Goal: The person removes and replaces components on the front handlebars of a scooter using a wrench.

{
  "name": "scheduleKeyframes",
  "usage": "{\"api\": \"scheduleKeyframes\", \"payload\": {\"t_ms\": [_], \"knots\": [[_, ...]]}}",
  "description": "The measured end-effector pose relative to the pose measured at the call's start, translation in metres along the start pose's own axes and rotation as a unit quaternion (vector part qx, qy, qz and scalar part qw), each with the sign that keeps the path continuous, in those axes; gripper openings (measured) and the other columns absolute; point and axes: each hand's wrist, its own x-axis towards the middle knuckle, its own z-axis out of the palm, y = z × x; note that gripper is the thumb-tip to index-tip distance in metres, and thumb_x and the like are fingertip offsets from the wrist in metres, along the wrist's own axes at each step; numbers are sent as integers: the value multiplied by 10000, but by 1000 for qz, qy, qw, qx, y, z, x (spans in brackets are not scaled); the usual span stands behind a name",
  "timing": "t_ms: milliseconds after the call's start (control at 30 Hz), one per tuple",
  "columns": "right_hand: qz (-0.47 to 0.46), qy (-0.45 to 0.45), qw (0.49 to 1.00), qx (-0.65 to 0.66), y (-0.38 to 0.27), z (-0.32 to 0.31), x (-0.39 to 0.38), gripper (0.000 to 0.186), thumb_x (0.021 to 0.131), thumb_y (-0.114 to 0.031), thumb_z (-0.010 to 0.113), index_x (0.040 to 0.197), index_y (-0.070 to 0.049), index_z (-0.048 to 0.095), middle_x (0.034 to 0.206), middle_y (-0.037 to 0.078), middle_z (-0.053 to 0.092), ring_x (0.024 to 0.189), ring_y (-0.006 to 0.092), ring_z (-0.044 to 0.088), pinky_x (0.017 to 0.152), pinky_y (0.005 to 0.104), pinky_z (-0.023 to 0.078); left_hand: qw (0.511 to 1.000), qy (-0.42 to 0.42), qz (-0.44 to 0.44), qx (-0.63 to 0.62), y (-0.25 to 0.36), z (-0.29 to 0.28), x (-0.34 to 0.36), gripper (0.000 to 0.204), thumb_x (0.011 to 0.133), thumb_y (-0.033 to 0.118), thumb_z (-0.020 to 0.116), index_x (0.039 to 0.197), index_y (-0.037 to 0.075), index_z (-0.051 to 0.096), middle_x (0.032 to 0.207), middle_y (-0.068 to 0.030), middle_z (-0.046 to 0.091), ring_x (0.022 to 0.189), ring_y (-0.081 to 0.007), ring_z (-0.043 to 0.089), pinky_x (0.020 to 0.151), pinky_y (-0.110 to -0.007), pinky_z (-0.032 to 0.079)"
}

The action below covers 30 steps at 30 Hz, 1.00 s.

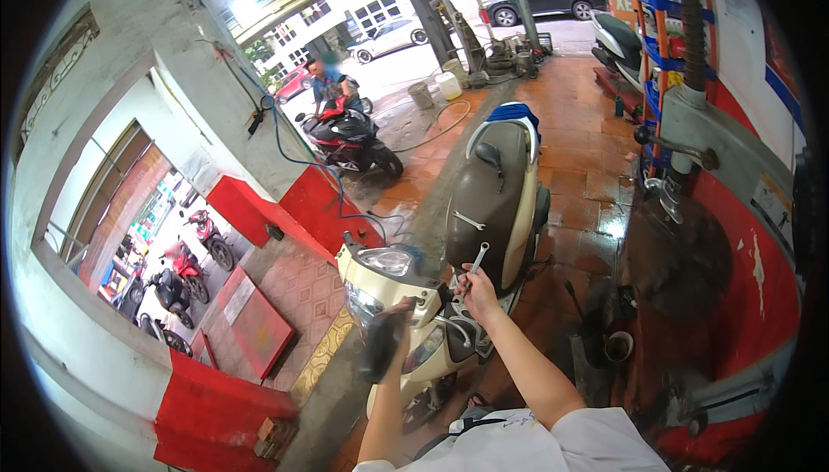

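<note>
A cream scooter point(414, 295) stands in front of me, its front end nearest. My right hand point(477, 291) is closed around a wrench point(480, 257), over the handlebar area, with the wrench's ring end pointing up. At the headlight side, my left hand point(400, 310) is closed on a black rear-view mirror point(382, 349), which is partly blurred and hides some of the fingers. On the scooter's brown seat point(492, 200) lie a second wrench point(469, 221) and another black mirror point(489, 155) with its stem.
Beyond a blue air hose point(298, 159), a person point(332, 88) stands by a red and black motorbike point(350, 137). A grey machine column point(686, 109) rises at the right beside a blue and orange rack point(654, 57). A small pot point(618, 346) sits on the tiled floor. Red wall panels point(324, 213) flank the left.
</note>
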Motion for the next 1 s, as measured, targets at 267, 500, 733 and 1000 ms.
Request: {"api": "scheduleKeyframes", "payload": {"t_ms": [267, 500, 733, 1000], "knots": [[95, 67, 977, 178, 24, 17, -3, 358, 937, -279, 480, 620, -142, 388, 562, -5, 316, 572, 166, 357, 703, 359, 393, 947, -171, 61, 267, 44, 26, 95, 188, 797, 117, 763, 947, 24, 697, 801, -137, 692, 659, -279, 663, 634, -352, 526], [66, 31, 980, 187, 23, 5, -9, 344, 950, -244, 455, 632, -152, 358, 568, -11, 320, 568, 157, 339, 716, 364, 389, 954, 36, -227, -191, -44, 9, 108, 187, 922, 123, 683, 1030, -9, 608, 881, -78, 667, 772, -175, 673, 693, -280, 537], [57, 85, 992, 68, 30, 10, 1, 334, 1049, -359, 414, 860, -110, 532, 778, -11, 478, 708, 133, 455, 741, 330, 415, 992, 42, -104, -65, 7, -19, 9, 168, 879, -33, 636, 1035, 22, 663, 1059, -95, 696, 1049, -158, 623, 959, -287, 458], [32, 0, 977, -211, 33, -11, -7, 383, 1061, -350, 420, 893, -55, 598, 669, -11, 494, 542, 93, 447, 519, 256, 384, 962, -179, 90, 183, 56, 4, 68, 308, 728, -5, 727, 1033, 26, 704, 972, -149, 719, 854, -249, 697, 765, -337, 544]]}}
